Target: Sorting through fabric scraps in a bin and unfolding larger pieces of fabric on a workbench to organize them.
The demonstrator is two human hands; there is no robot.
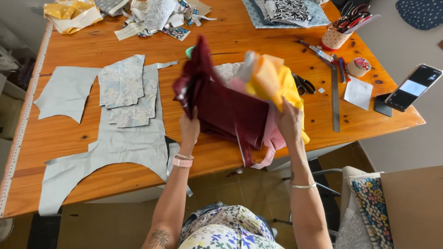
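Observation:
My left hand (189, 127) grips a dark maroon fabric piece (221, 103), lifted and bunched above the wooden table (83, 133). My right hand (288, 121) holds a stack of yellow fabric (274, 80) and pink fabric (272, 138) against the maroon one. The bundle hangs over the table's near edge, with strips dangling below it. Both hands are closed on cloth.
Pale grey cut fabric pieces (115, 143) and floral patches (122, 83) lie on the left. Black scissors (304, 85), a metal ruler (335, 99), tape roll (359, 66), a cup of scissors (334, 37), a phone on a stand (413, 86) and fabric scraps (152, 16) surround the work.

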